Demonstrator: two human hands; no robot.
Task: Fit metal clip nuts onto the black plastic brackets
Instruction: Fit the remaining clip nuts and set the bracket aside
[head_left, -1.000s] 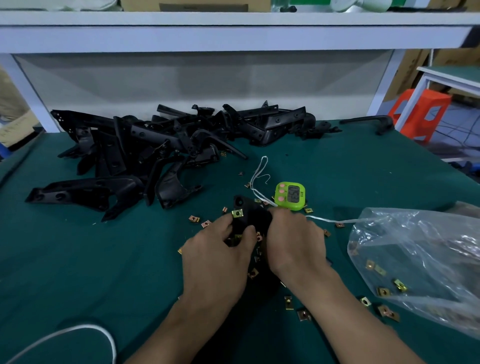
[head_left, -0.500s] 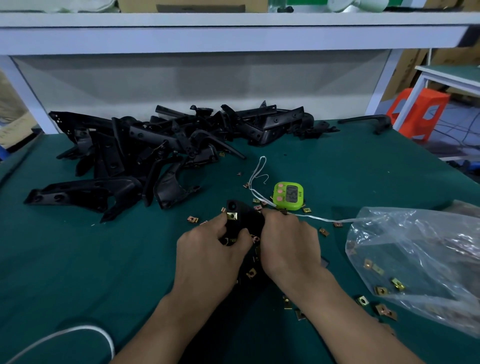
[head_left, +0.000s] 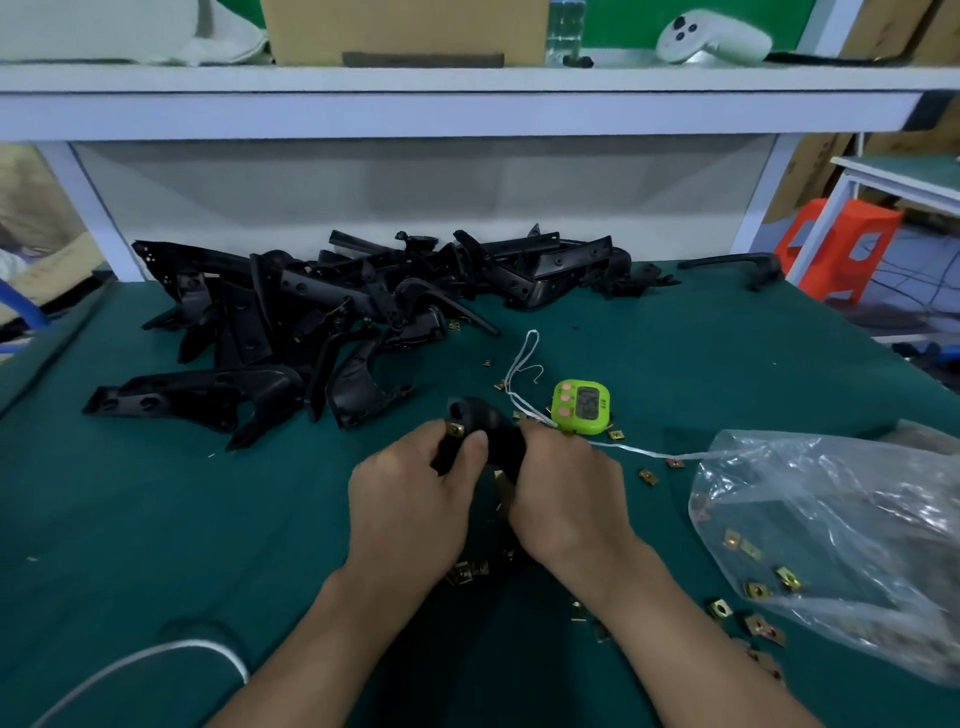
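Both my hands hold one black plastic bracket (head_left: 480, 415) above the green table, near its middle. My left hand (head_left: 410, 499) grips the bracket's left side, thumb and forefinger pressed at a brass clip nut (head_left: 456, 429) seated on its edge. My right hand (head_left: 566, 493) curls round the bracket's right side and hides most of it. Several loose clip nuts (head_left: 719, 608) lie scattered on the cloth around and under my wrists.
A pile of black brackets (head_left: 322, 322) fills the back left of the green table (head_left: 156, 519). A green timer (head_left: 582, 406) with a white string sits just beyond my hands. A clear plastic bag (head_left: 841, 535) holding clip nuts lies at right. A white cable (head_left: 140, 660) curves at bottom left.
My hands and the bracket have shifted slightly away from me, toward the timer. The left thumb now presses beside the clip nut on the bracket's edge.
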